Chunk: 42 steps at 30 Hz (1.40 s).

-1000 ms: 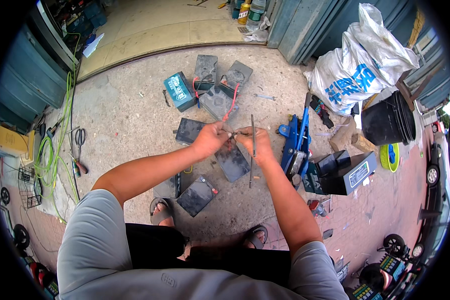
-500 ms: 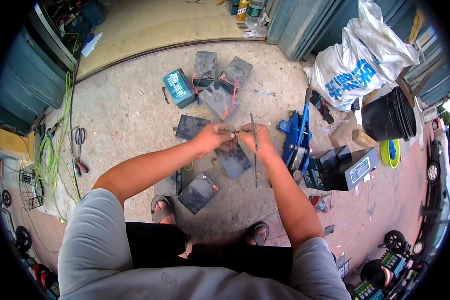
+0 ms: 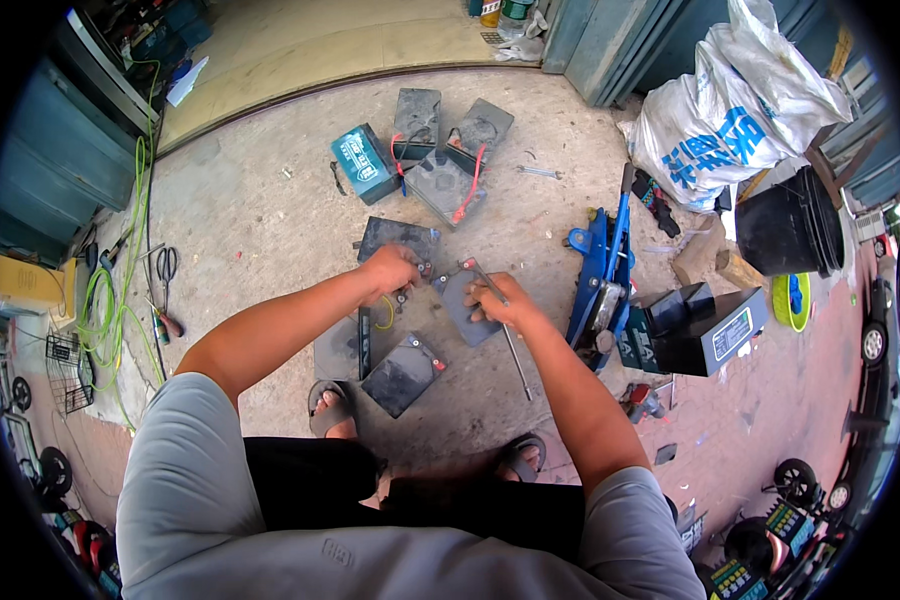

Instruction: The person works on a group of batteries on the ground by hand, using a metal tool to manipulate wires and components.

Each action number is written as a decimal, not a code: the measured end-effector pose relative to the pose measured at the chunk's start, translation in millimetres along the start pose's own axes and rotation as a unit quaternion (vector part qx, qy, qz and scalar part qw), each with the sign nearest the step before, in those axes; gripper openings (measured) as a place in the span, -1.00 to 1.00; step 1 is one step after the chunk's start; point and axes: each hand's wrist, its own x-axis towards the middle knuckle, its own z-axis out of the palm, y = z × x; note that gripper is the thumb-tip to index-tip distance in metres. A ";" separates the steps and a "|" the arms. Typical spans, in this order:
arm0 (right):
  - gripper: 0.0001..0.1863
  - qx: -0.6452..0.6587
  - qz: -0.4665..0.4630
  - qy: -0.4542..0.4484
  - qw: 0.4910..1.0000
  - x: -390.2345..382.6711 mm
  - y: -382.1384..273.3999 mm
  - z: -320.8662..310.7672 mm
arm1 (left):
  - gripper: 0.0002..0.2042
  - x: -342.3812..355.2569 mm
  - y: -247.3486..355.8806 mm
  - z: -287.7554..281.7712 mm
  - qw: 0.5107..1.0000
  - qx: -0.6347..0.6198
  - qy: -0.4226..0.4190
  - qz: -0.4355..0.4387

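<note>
Dark, dusty block-shaped batteries lie on the concrete in front of me. My left hand (image 3: 390, 272) is over the near edge of one battery (image 3: 390, 236), fingers bent and pinched near its corner terminal; what they hold, if anything, is too small to make out. A thin metal rod (image 3: 515, 358) slants through my right hand (image 3: 500, 300), gripped there. That hand is over another battery (image 3: 460, 308), its fingers at the battery's top. Closer to my feet lies a third battery (image 3: 403, 378) with red-marked terminals. Beside it is a grey block (image 3: 337, 350).
Farther off, several batteries with red wires cluster around a teal-sided one (image 3: 363, 165). A wrench (image 3: 540, 172) lies right of them. At right stand a blue floor jack (image 3: 600, 270), a battery casing (image 3: 715, 335), a black bucket (image 3: 790, 225) and a white sack (image 3: 715, 130). Scissors (image 3: 167, 266) and green cable (image 3: 100, 310) lie left.
My hands, which met fingertip to fingertip above the batteries, have moved apart. The left went left toward a battery corner; the right lowered, and the rod now slants instead of standing nearly straight.
</note>
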 end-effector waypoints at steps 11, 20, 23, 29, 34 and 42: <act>-0.69 -0.075 -0.095 0.184 0.976 5.9 -56.8 -30.5 | -0.62 -23.1 7.7 -50.6 0.999 -0.038 0.013 -0.022; -0.62 -0.295 -0.074 0.234 0.923 -36.8 -96.2 -31.8 | -0.63 -54.4 38.9 -90.2 0.998 0.007 0.034 0.048; -0.67 -0.289 -0.090 0.224 0.926 -47.8 -92.7 -43.7 | -0.69 -72.7 39.9 -97.2 0.997 0.058 0.045 0.010; -0.67 0.083 -0.016 0.064 0.994 -69.9 -85.8 -77.5 | -0.70 -112.4 -3.6 -111.3 0.993 0.114 0.036 -0.014; -0.73 0.096 -0.013 0.115 0.989 -104.8 -139.2 -80.5 | -0.66 -150.6 -56.5 -76.4 0.994 0.108 -0.017 -0.016; -0.67 -0.226 -0.198 0.210 0.931 -127.6 -222.2 -0.4 | -0.67 -143.5 -118.6 24.8 0.989 -0.073 -0.109 0.065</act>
